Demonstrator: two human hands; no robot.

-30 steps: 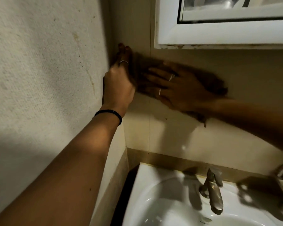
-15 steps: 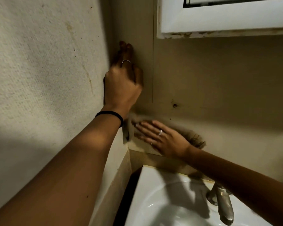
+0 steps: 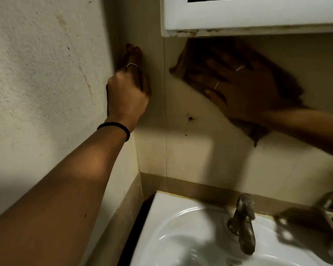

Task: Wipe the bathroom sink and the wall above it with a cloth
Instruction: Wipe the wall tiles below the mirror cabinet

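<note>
A brown cloth (image 3: 182,68) lies flat against the beige tiled wall (image 3: 190,154) just under the white cabinet. My right hand (image 3: 244,87) presses on the cloth with its fingers spread flat; the hand and cloth are blurred. My left hand (image 3: 129,85) rests against the wall in the corner, fingers pointing up and touching the tile, holding nothing. The white sink (image 3: 181,237) sits below at the bottom right.
A white cabinet (image 3: 257,16) with a chipped lower edge hangs over the wall. A metal tap (image 3: 242,221) stands at the sink's back rim. A metal soap holder (image 3: 332,208) sticks out at the right edge. A rough white side wall (image 3: 37,73) fills the left.
My right hand has swept the cloth from low on the wall near the sink up and right to just under the cabinet. My left hand has stayed in the corner.
</note>
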